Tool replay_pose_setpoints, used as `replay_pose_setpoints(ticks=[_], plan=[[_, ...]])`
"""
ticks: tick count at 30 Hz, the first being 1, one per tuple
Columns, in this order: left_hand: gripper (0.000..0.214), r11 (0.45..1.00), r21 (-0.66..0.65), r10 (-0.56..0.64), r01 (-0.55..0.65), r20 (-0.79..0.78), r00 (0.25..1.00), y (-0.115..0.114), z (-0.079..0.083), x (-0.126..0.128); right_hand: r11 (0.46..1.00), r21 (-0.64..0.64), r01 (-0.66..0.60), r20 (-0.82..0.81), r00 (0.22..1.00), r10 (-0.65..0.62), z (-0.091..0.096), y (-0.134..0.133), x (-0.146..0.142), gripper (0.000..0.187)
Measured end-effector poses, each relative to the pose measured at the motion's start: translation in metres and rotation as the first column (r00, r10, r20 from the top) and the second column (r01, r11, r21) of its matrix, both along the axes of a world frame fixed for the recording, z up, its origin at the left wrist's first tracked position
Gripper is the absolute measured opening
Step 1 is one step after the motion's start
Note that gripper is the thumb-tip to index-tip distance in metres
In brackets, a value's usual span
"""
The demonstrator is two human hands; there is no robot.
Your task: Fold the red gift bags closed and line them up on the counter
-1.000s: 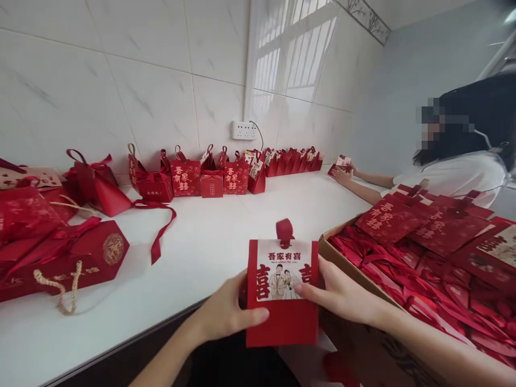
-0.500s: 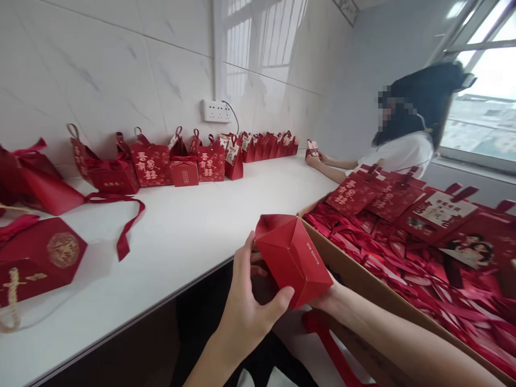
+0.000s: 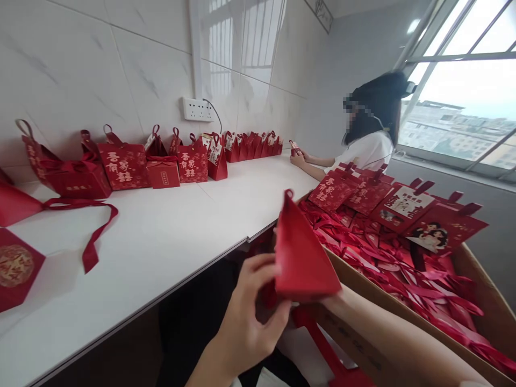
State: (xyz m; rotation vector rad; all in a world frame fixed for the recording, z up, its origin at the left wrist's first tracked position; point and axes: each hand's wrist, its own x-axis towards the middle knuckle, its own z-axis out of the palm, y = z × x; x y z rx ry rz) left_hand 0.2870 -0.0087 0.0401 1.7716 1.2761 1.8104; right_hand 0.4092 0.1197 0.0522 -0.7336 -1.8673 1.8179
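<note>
Left hand (image 3: 252,314) pinches the half-opened red gift box (image 3: 304,258) over the counter edge, right hand mostly hidden behind it, probably gripping too; a row of finished boxes (image 3: 161,161) lines the wall, the carton (image 3: 475,269) holds many flat ones.

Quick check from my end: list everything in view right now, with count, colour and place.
Folded box: one, red, held in front of the counter edge.
Finished gift boxes: a row, count unclear, red, along the tiled wall.
Loose ribbon: one, red, on the counter at left.
Counter: one, white.
Cardboard carton: one, brown, at right, full of flat red boxes.
Wall socket: one, white.
Co-worker: one, white top, far end by the window.
Left hand: fingers on the folded box.
Right hand: hidden behind the folded box.
</note>
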Motion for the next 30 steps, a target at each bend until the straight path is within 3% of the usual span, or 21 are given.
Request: replay_pose_setpoints(ticks=[2,5,7,9,10,12,14,16,18,21,23,25,28,30], plan=[[0.062,0.993,0.069,-0.086,0.094,-0.112,0.99,0.001,-0.004,0.004,0.983,-0.171,0.073,-0.047,0.996,-0.082,0.008,0.01,0.008,0.05],[0.06,0.983,0.092,-0.149,0.161,-0.128,0.981,0.003,-0.012,0.011,0.873,-0.461,0.16,-0.047,0.978,-0.204,0.019,0.017,0.022,0.037],[0.051,0.983,0.101,-0.155,0.154,0.001,0.988,0.006,-0.018,0.015,0.826,-0.522,0.212,-0.005,0.968,-0.252,0.026,0.017,0.03,0.035],[0.039,0.992,0.051,-0.124,0.114,0.289,0.949,0.011,-0.023,0.018,0.794,-0.543,0.273,0.062,0.956,-0.286,0.034,0.013,0.036,0.033],[0.035,0.995,-0.001,-0.09,0.102,0.463,0.882,0.014,-0.025,0.018,0.785,-0.548,0.289,0.106,0.955,-0.277,0.038,0.011,0.038,0.032],[0.035,0.982,-0.109,-0.023,0.151,0.735,0.678,0.021,-0.028,0.015,0.769,-0.569,0.291,0.226,0.955,-0.194,0.046,0.007,0.042,0.043],[0.036,0.954,-0.142,-0.011,0.265,0.865,0.501,0.028,-0.031,0.012,0.75,-0.597,0.285,0.321,0.942,-0.103,0.051,0.003,0.045,0.061],[0.036,0.922,-0.135,-0.023,0.364,0.918,0.397,0.034,-0.032,0.01,0.713,-0.63,0.307,0.367,0.927,-0.075,0.053,0.0,0.046,0.072],[0.035,0.896,-0.139,-0.023,0.422,0.934,0.356,0.037,-0.032,0.011,0.696,-0.646,0.314,0.352,0.931,-0.093,0.054,-0.003,0.047,0.073],[0.036,0.874,-0.179,-0.011,0.451,0.921,0.388,0.038,-0.035,0.018,0.757,-0.576,0.309,0.303,0.941,-0.153,0.056,-0.003,0.05,0.059],[0.046,0.874,-0.231,0.009,0.427,0.887,0.462,0.039,-0.043,0.022,0.82,-0.434,0.372,0.275,0.922,-0.273,0.059,0.004,0.057,0.037],[0.053,0.864,-0.302,0.019,0.402,0.818,0.574,0.04,-0.057,0.025,0.845,-0.226,0.484,0.224,0.87,-0.439,0.063,0.019,0.069,0.019],[0.041,0.762,-0.494,-0.002,0.419,0.645,0.764,0.04,-0.082,0.03,0.805,0.106,0.583,0.124,0.796,-0.593,0.07,0.058,0.097,0.023],[0.034,0.679,-0.617,-0.02,0.398,0.526,0.85,0.04,-0.096,0.033,0.713,0.332,0.618,0.079,0.735,-0.674,0.074,0.093,0.121,0.028]])
